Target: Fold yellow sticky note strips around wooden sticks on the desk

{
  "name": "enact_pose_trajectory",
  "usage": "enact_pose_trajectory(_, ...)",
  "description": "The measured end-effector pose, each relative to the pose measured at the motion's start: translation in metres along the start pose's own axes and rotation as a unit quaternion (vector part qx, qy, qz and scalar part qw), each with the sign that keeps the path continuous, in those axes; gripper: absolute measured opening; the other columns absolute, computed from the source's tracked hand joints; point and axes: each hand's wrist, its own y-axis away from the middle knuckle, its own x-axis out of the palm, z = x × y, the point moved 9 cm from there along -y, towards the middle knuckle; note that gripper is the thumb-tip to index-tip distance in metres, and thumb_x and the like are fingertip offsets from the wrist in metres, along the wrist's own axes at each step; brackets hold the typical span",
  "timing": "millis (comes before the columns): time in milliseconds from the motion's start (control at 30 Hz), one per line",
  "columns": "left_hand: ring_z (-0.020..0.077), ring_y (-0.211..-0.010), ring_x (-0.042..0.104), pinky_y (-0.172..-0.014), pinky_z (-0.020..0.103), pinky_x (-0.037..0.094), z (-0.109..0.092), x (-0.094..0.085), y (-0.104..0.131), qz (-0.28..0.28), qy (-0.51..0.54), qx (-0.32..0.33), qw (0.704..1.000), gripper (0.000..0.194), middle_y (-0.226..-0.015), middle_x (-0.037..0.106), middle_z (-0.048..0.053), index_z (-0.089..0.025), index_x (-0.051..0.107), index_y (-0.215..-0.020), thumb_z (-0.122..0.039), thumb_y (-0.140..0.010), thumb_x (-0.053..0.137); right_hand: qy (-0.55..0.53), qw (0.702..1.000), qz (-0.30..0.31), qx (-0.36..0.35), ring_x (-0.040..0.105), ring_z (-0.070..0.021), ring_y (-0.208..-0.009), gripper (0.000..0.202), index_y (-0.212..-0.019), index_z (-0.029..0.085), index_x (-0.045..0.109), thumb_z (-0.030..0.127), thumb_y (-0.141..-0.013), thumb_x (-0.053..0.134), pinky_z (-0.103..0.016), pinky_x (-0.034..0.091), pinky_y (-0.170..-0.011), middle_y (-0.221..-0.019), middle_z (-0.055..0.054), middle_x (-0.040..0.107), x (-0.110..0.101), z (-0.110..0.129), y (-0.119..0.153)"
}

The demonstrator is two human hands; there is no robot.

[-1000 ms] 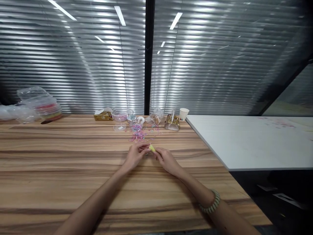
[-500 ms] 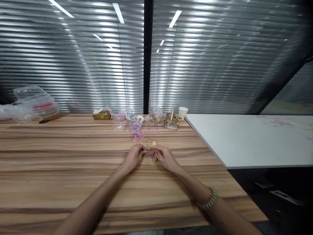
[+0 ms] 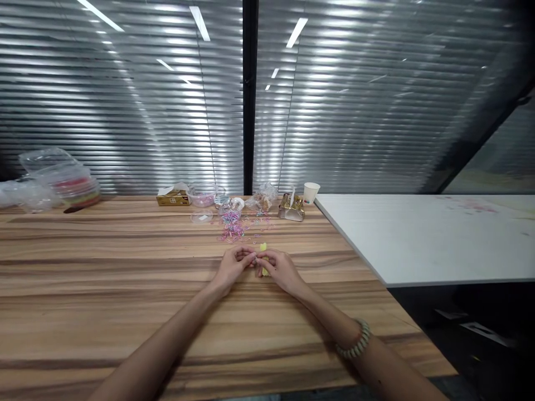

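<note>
My left hand and my right hand meet fingertip to fingertip over the wooden table. Each pinches at the same spot, where something very small sits between the tips; its kind is too small to make out. A yellow strip shows at my right fingers, its upper end sticking out beyond them and a lower part visible below; the middle is covered. Just beyond the hands lies a loose heap of small pink, purple and blue plastic links, spilling from a clear tub.
A clear lid, a gold box, a crumpled plastic bag, a gold tissue pack and a paper cup line the back. Stacked clear containers stand far left. A white table adjoins on the right.
Both hands have come together, closing the gap between their fingertips. The yellow strip now shows more below the right fingers. The view has shifted slightly.
</note>
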Motion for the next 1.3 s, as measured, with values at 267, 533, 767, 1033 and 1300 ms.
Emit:
enact_pose_trajectory(267, 0.0131, -0.062, 0.059, -0.064, 0.026, 0.047, 0.003, -0.005, -0.001, -0.015, 0.03, -0.013, 0.999, 0.031, -0.066, 0.064, 0.003, -0.012, 0.063, -0.076, -0.033, -0.057, 0.074, -0.018, 1.0, -0.006, 0.023, 0.06, -0.0143, -0.057, 0.021, -0.083, 0.015, 0.065, 0.029, -0.083, 0.049, -0.023, 0.044, -0.06, -0.061, -0.002, 0.065, 0.002, -0.014, 0.0)
enact_pose_trajectory(533, 0.0143, -0.062, 0.061, -0.066, 0.028, 0.049, 0.004, -0.006, -0.002, -0.02, 0.055, -0.013, 0.998, 0.033, -0.065, 0.065, 0.002, -0.013, 0.062, -0.072, -0.032, -0.051, 0.077, -0.049, 0.998, -0.008, 0.045, 0.062, -0.015, -0.059, 0.026, -0.088, 0.016, 0.066, 0.034, -0.082, 0.05, -0.024, 0.046, -0.06, -0.069, -0.004, 0.067, 0.003, -0.023, -0.001)
enact_pose_trajectory(767, 0.0157, -0.064, 0.061, -0.067, 0.029, 0.048, 0.002, -0.004, -0.002, -0.009, 0.022, 0.0, 1.0, 0.031, -0.065, 0.065, 0.003, -0.012, 0.062, -0.071, -0.033, -0.052, 0.076, -0.129, 0.99, 0.004, 0.06, 0.061, -0.0145, -0.055, 0.027, -0.083, 0.013, 0.064, 0.037, -0.079, 0.052, -0.025, 0.047, -0.058, -0.068, -0.004, 0.066, 0.007, -0.029, -0.002)
enact_pose_trajectory(1033, 0.0161, -0.065, 0.059, -0.064, 0.027, 0.046, -0.01, -0.004, -0.002, -0.012, -0.059, 0.049, 0.997, 0.023, -0.066, 0.065, 0.004, -0.013, 0.064, -0.068, -0.032, -0.057, 0.072, -0.097, 0.992, -0.004, 0.075, 0.06, -0.014, -0.055, 0.027, -0.076, 0.014, 0.062, 0.038, -0.079, 0.052, -0.024, 0.046, -0.057, -0.058, -0.002, 0.063, 0.005, -0.03, -0.002)
enact_pose_trajectory(1300, 0.0173, -0.07, 0.061, -0.068, 0.028, 0.047, -0.01, -0.005, -0.003, -0.005, -0.109, 0.094, 0.99, 0.019, -0.074, 0.066, 0.006, -0.013, 0.065, -0.075, -0.03, -0.065, 0.066, -0.133, 0.986, -0.048, 0.086, 0.06, -0.0149, -0.052, 0.027, -0.075, 0.015, 0.057, 0.041, -0.077, 0.052, -0.025, 0.047, -0.057, -0.055, 0.0, 0.06, -0.001, -0.03, -0.002)
